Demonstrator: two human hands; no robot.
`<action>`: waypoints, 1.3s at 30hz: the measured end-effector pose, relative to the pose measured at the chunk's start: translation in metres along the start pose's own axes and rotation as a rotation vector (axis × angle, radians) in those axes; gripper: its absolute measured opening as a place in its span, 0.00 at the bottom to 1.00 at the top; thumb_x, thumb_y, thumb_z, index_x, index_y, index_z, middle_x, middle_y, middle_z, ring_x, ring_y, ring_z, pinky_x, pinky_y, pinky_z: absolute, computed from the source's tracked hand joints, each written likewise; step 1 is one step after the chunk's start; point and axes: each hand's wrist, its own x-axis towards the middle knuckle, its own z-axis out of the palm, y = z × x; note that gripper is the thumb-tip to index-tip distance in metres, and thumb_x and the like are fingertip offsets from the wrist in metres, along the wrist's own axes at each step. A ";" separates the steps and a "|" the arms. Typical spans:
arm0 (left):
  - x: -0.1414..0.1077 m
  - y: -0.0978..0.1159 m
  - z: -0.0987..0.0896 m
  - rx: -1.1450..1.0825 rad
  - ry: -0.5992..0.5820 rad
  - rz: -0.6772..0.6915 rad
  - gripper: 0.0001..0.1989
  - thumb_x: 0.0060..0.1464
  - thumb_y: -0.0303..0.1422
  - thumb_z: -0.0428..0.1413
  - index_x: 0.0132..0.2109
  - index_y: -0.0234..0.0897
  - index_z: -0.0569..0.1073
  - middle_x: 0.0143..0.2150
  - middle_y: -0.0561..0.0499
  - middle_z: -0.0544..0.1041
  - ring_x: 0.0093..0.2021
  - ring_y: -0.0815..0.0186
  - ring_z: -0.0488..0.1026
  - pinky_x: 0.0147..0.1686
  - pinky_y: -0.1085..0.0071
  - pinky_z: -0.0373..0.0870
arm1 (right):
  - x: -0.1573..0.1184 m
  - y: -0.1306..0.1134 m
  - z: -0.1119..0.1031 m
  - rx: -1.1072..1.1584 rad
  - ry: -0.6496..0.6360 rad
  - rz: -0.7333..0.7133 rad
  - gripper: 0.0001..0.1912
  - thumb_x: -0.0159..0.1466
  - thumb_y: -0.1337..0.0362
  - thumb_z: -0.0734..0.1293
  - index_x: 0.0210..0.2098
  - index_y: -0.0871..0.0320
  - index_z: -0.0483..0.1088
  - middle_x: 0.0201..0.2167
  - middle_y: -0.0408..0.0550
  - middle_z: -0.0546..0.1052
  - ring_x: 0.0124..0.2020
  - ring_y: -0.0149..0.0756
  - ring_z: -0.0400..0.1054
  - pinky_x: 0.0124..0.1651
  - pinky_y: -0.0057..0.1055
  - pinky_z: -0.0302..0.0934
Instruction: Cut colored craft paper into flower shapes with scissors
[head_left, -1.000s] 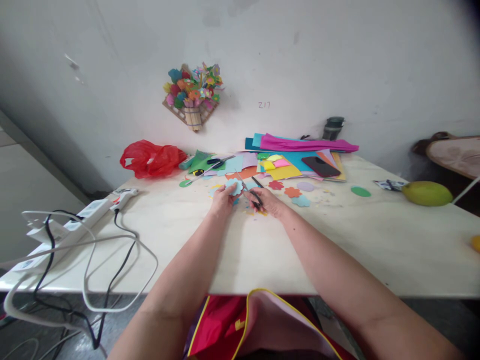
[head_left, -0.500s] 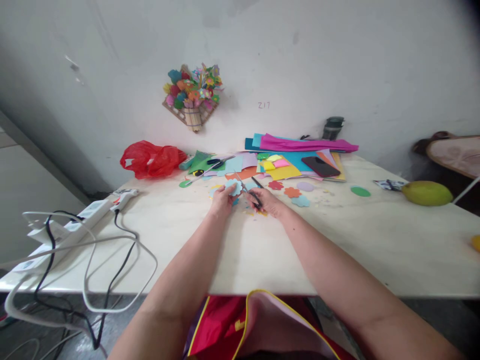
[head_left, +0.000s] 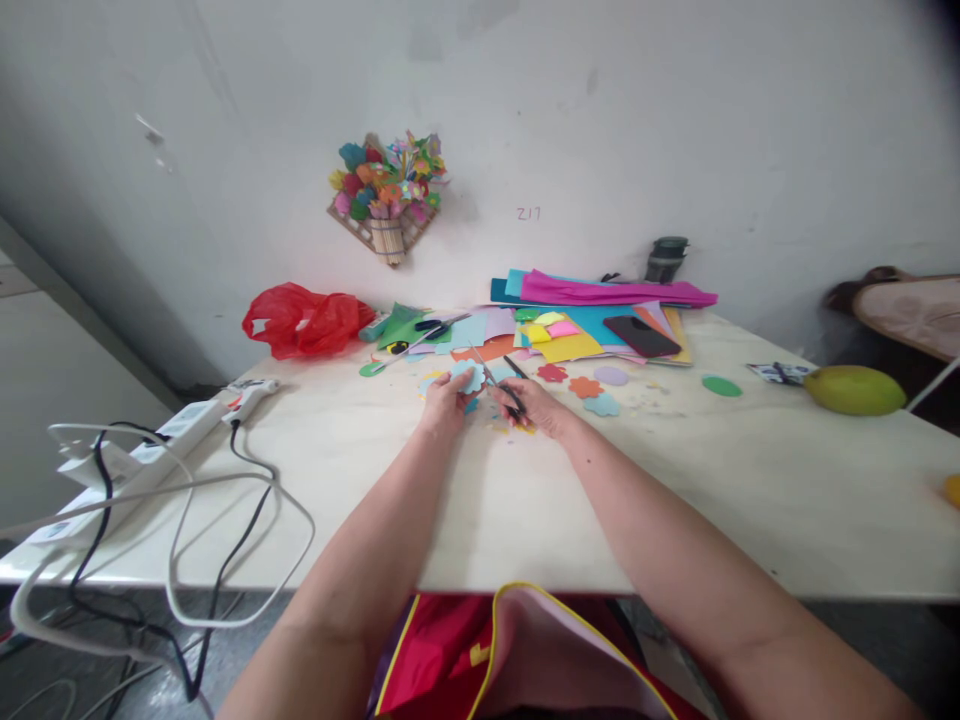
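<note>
Between the fingers of my left hand is a light blue scalloped paper piece. My right hand is closed on the handles of black-handled scissors, whose blades point up and left beside the blue piece. Right of my right hand lie a red paper flower, an orange one, a light blue one and a lilac oval. Small yellow scraps show under my right hand.
Coloured sheets and a dark phone lie at the back. A red plastic bag and second scissors are back left. A power strip with cables is at left, a yellow-green fruit at right.
The whole view has shifted very slightly. Both hands keep nearly the same pose, with the paper and the scissors still held.
</note>
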 end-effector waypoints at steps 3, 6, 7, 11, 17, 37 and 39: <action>0.001 0.000 -0.001 0.006 -0.002 0.006 0.09 0.39 0.22 0.67 0.29 0.30 0.75 0.28 0.48 0.79 0.27 0.67 0.76 0.30 0.72 0.74 | -0.001 -0.003 0.002 0.004 0.022 0.021 0.15 0.57 0.57 0.71 0.26 0.59 0.64 0.15 0.38 0.68 0.12 0.23 0.59 0.12 0.20 0.45; 0.002 -0.001 -0.002 0.020 -0.015 0.004 0.09 0.38 0.23 0.67 0.29 0.30 0.75 0.29 0.48 0.79 0.27 0.67 0.75 0.30 0.72 0.74 | -0.001 -0.004 0.003 0.004 0.039 0.033 0.14 0.57 0.58 0.71 0.26 0.59 0.64 0.14 0.37 0.68 0.12 0.23 0.58 0.12 0.20 0.44; 0.002 -0.001 -0.002 0.023 -0.018 0.007 0.09 0.38 0.23 0.67 0.30 0.30 0.75 0.29 0.48 0.79 0.27 0.67 0.75 0.30 0.71 0.74 | -0.001 -0.005 0.004 0.005 0.040 0.034 0.14 0.56 0.58 0.72 0.26 0.59 0.64 0.14 0.37 0.68 0.11 0.23 0.58 0.12 0.20 0.44; 0.003 -0.002 -0.003 0.031 -0.023 0.014 0.09 0.39 0.24 0.66 0.30 0.30 0.75 0.30 0.47 0.79 0.28 0.67 0.75 0.31 0.71 0.74 | -0.001 -0.005 0.004 0.014 0.033 0.034 0.14 0.55 0.58 0.72 0.27 0.59 0.65 0.13 0.36 0.67 0.11 0.23 0.57 0.12 0.20 0.44; 0.004 -0.003 -0.004 0.019 -0.029 0.030 0.10 0.37 0.25 0.68 0.30 0.31 0.75 0.30 0.48 0.79 0.29 0.67 0.76 0.33 0.70 0.75 | -0.001 -0.005 0.005 0.013 0.049 0.044 0.12 0.57 0.61 0.71 0.27 0.59 0.65 0.13 0.37 0.66 0.11 0.24 0.57 0.12 0.22 0.46; -0.001 0.002 -0.004 0.061 -0.052 0.001 0.12 0.40 0.27 0.68 0.33 0.31 0.76 0.31 0.46 0.80 0.31 0.64 0.78 0.36 0.69 0.77 | 0.003 0.004 -0.003 -0.009 -0.024 0.012 0.15 0.57 0.56 0.70 0.25 0.58 0.63 0.17 0.41 0.69 0.13 0.24 0.60 0.12 0.20 0.45; -0.001 0.001 -0.003 0.059 -0.052 -0.001 0.11 0.41 0.27 0.68 0.33 0.31 0.76 0.31 0.47 0.80 0.31 0.65 0.78 0.37 0.68 0.77 | 0.002 0.003 -0.003 -0.010 -0.024 0.009 0.15 0.58 0.56 0.70 0.25 0.58 0.63 0.16 0.40 0.69 0.13 0.24 0.60 0.12 0.20 0.45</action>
